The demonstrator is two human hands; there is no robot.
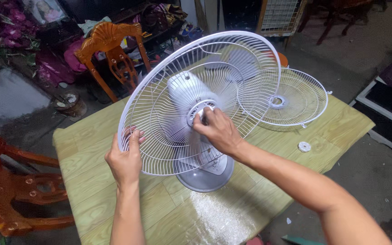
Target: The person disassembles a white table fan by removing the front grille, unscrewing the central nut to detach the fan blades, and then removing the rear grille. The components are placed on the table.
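On the wooden surface [341, 127] I'm working the fan [196, 136], standing mid-scene on its grey base. My left hand [124, 159] is clamping the rear guard's [159, 113] near-left rim, steadying it, while my right hand [217, 130] is pinching the hub nut [202, 113]. The loose front guard [284, 97] is lying far right, the small white cap [304, 146] beside it.

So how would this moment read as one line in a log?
left hand: grips rear guard rim | right hand: fingers at fan hub | front guard: lying on table

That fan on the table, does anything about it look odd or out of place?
Yes. The fan has only its rear guard on. Its front grille lies apart on the table, with a small white cap loose nearby.
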